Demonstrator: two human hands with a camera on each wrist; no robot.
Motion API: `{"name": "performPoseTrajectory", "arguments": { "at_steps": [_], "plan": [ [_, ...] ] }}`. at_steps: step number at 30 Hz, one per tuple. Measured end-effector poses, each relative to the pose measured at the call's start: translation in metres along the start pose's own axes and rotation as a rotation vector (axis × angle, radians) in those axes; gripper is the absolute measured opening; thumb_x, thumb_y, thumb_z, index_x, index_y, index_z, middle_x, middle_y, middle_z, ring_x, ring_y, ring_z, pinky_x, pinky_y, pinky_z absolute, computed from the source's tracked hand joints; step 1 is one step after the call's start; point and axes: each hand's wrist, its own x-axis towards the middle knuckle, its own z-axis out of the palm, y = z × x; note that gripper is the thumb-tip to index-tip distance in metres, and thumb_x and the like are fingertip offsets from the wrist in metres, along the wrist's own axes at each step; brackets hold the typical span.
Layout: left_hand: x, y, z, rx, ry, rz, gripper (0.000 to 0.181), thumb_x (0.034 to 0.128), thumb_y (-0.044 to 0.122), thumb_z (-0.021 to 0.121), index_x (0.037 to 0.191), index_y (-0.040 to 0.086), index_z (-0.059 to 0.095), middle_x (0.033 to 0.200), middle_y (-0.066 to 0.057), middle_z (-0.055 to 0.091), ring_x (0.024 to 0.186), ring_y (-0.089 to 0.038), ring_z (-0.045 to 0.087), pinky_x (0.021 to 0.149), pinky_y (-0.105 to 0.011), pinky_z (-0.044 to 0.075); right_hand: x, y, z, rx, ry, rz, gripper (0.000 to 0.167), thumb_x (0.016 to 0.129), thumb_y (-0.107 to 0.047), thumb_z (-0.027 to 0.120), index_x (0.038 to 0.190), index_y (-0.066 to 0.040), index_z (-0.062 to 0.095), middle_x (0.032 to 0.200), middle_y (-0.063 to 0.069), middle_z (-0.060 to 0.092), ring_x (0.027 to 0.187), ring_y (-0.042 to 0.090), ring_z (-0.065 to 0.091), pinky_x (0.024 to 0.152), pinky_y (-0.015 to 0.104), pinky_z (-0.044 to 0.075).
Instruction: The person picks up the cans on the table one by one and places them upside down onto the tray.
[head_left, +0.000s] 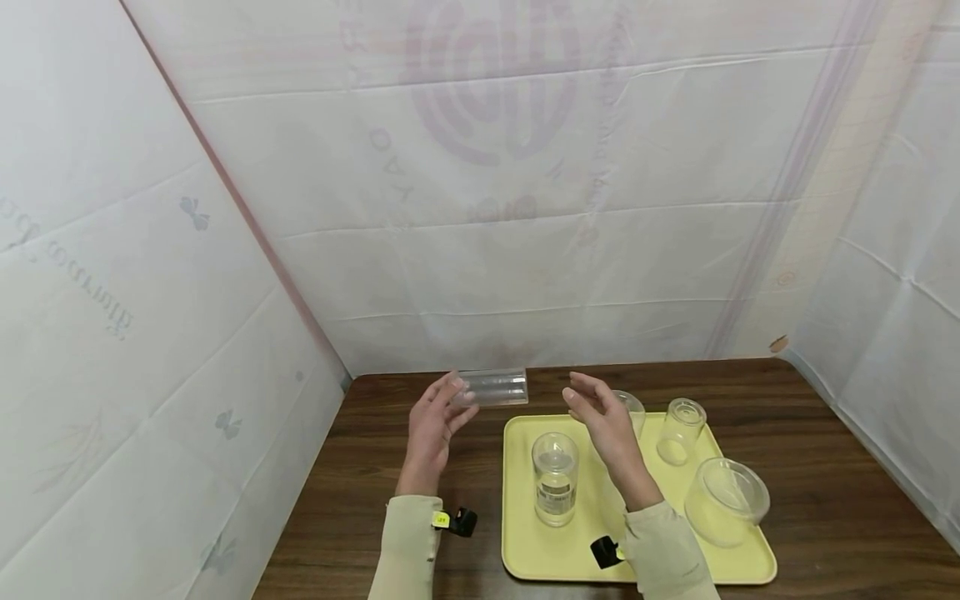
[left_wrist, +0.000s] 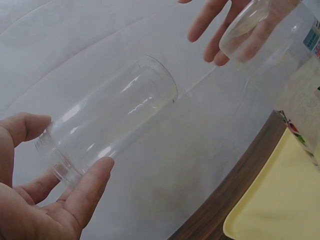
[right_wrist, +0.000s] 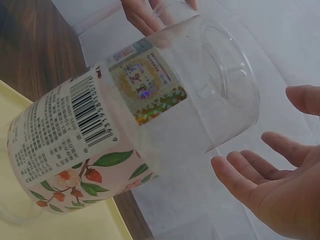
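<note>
A clear, straight-sided jar [head_left: 497,387] is held sideways above the far part of the table. My left hand [head_left: 435,417] grips one end of it; in the left wrist view, thumb and fingers close round the threaded mouth of the jar [left_wrist: 110,110]. To the right, my right hand [head_left: 609,429] hangs in the air over the tray, fingers loosely bent and apart, with nothing in it. Below and between the hands, a clear labelled jar [head_left: 556,483] stands on the yellow tray [head_left: 540,562]. Its barcode and flower label fill much of the right wrist view.
On the tray's right side are a small clear jar [head_left: 681,433] and a wide clear jar [head_left: 726,502]. Another clear jar [head_left: 633,408] is partly hidden behind my right hand. The dark wooden table [head_left: 337,533] meets white sheeted walls [head_left: 480,275] at the back and sides.
</note>
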Motion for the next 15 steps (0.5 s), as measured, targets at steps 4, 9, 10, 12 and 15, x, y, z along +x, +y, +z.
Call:
{"name": "performPoseTrajectory", "arguments": {
  "at_steps": [4, 9, 10, 12, 15],
  "plan": [
    [-0.004, -0.001, 0.004, -0.012, 0.002, 0.004, 0.051, 0.1053, 0.022, 0.070, 0.150, 0.000, 0.056, 0.129, -0.014, 0.064, 0.099, -0.020, 0.071, 0.093, -0.038, 0.060, -0.001, -0.001, 0.001, 0.009, -0.007, -0.002, 0.056, 0.107, -0.034, 0.067, 0.153, -0.005, 0.053, 0.151, 0.017, 0.054, 0.133, 0.033, 0.058, 0.109, 0.044, 0.050],
    [-0.008, -0.003, 0.009, -0.026, -0.012, 0.002, 0.049, 0.1062, 0.022, 0.068, 0.149, 0.001, 0.057, 0.130, -0.013, 0.064, 0.098, -0.019, 0.071, 0.094, -0.038, 0.060, -0.002, -0.002, 0.002, 0.012, -0.012, -0.005, 0.055, 0.107, -0.032, 0.067, 0.153, -0.005, 0.053, 0.151, 0.017, 0.054, 0.132, 0.033, 0.058, 0.108, 0.043, 0.051],
    [-0.009, -0.004, 0.010, -0.034, -0.012, -0.003, 0.048, 0.1059, 0.021, 0.069, 0.148, 0.002, 0.058, 0.130, -0.013, 0.064, 0.097, -0.019, 0.071, 0.094, -0.038, 0.060, -0.002, -0.002, 0.003, 0.014, -0.013, -0.006, 0.055, 0.107, -0.032, 0.067, 0.153, -0.005, 0.053, 0.150, 0.017, 0.054, 0.132, 0.033, 0.058, 0.108, 0.043, 0.051],
    [-0.009, -0.005, 0.011, -0.034, -0.019, -0.005, 0.049, 0.1061, 0.022, 0.068, 0.149, 0.001, 0.057, 0.131, -0.013, 0.063, 0.097, -0.019, 0.071, 0.094, -0.038, 0.060, -0.002, -0.002, 0.003, 0.015, -0.011, -0.009, 0.054, 0.107, -0.032, 0.067, 0.153, -0.005, 0.054, 0.150, 0.017, 0.054, 0.132, 0.033, 0.058, 0.108, 0.042, 0.051],
    [-0.011, -0.007, 0.013, -0.038, -0.014, -0.016, 0.049, 0.1058, 0.022, 0.069, 0.148, 0.001, 0.057, 0.130, -0.013, 0.063, 0.098, -0.019, 0.071, 0.094, -0.038, 0.059, -0.002, -0.002, 0.003, 0.021, -0.012, -0.012, 0.054, 0.107, -0.031, 0.067, 0.152, -0.005, 0.054, 0.150, 0.018, 0.055, 0.132, 0.033, 0.058, 0.108, 0.042, 0.051]
  ]
}}
